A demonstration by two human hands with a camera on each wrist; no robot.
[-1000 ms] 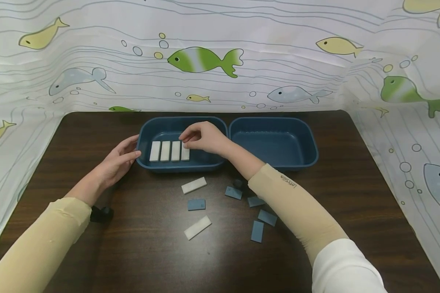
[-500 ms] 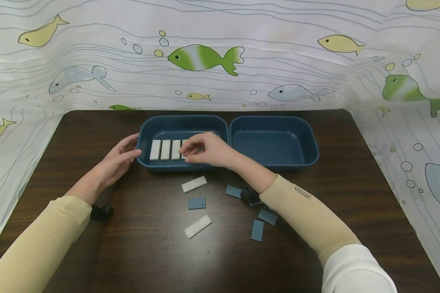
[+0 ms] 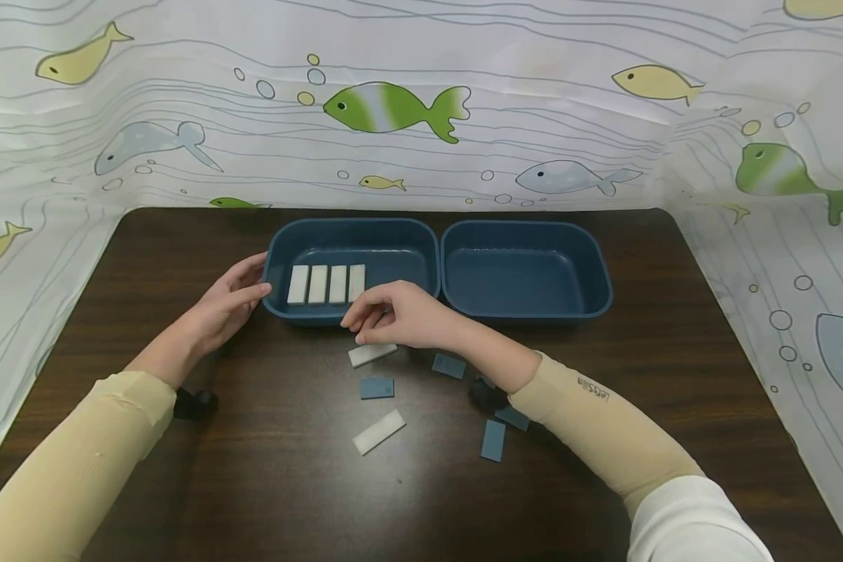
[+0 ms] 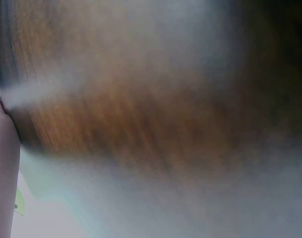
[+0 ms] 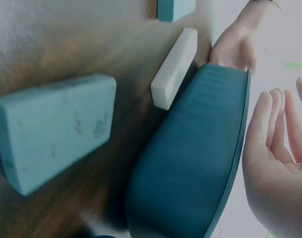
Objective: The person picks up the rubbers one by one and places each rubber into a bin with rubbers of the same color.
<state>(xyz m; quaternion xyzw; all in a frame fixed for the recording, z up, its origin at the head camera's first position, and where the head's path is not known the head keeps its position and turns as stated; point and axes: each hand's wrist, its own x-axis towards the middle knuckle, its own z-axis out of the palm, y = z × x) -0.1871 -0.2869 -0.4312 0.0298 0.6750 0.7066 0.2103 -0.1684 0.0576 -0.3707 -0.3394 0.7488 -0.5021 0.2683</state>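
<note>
In the head view, my left hand (image 3: 228, 306) rests against the left end of the left blue bin (image 3: 421, 308), its thumb at the rim. Four-sided white blocks stand in a row inside that bin, among them the rightmost white block (image 3: 357, 282). My right hand (image 3: 409, 316) hovers over the bin's front edge, fingers loosely bent and nothing between them. Just below its fingertips lies a loose white block (image 3: 372, 355) on the table. The right wrist view shows the same hand (image 5: 279, 173) beside the bin wall (image 5: 195, 144), holding nothing.
A second blue bin (image 3: 527, 281) adjoins on the right. On the table lie another white block (image 3: 379, 432), a blue block (image 3: 377, 388) and several more blue blocks, such as one (image 3: 493, 441) near the right forearm. The left wrist view is mostly blurred.
My right hand has drawn back from the rightmost white block in the left bin, toward the front edge and the loose white block. My left hand has stayed at the bin.
</note>
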